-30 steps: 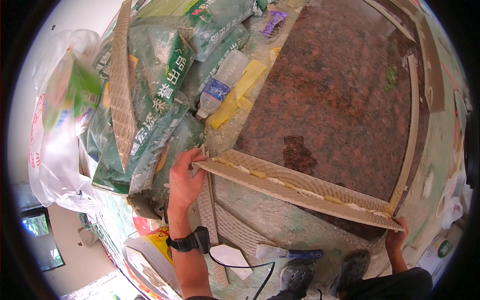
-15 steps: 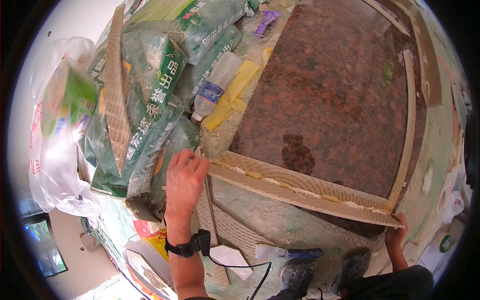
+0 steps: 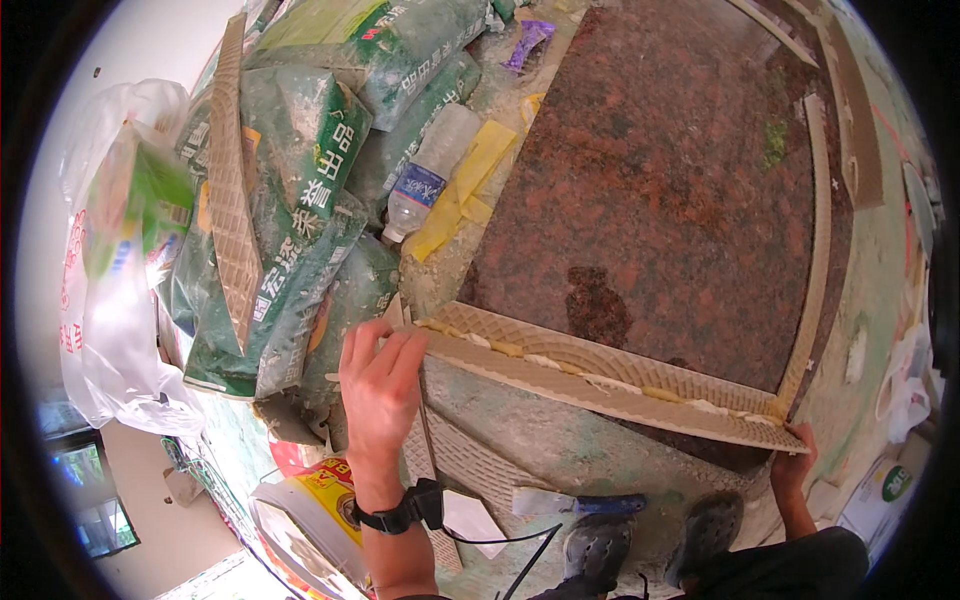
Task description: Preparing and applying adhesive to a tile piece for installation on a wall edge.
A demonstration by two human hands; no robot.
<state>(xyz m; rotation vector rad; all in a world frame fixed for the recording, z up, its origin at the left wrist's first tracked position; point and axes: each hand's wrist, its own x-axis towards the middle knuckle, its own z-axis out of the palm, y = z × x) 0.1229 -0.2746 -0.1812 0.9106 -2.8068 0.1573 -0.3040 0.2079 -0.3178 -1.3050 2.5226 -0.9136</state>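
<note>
A long beige tile strip (image 3: 560, 377) with a ridged back lies along the near edge of a polished red-brown granite slab (image 3: 650, 200). Yellow and white adhesive (image 3: 541, 362) runs as a bead between it and a second ridged strip (image 3: 610, 362) on the slab. My left hand (image 3: 383, 385) is closed with its fingers bent at the left end of the near strip. At the opposite end, my right hand (image 3: 795, 455) pinches the strip's corner; some of its fingers are hidden beneath. A black band with a cable circles my left wrist.
Green bags (image 3: 300, 200) are piled at the left, a loose tile strip (image 3: 230, 180) on them. A plastic bottle (image 3: 430, 170) and yellow wrapping (image 3: 470, 190) lie beside the slab. Near my shoes are a blue-handled scraper (image 3: 580, 503), ridged tile offcuts (image 3: 470, 440) and a bucket (image 3: 320, 510).
My left hand has shifted a little right and down, closer against the strip's left end. My right hand and the strip look almost unmoved.
</note>
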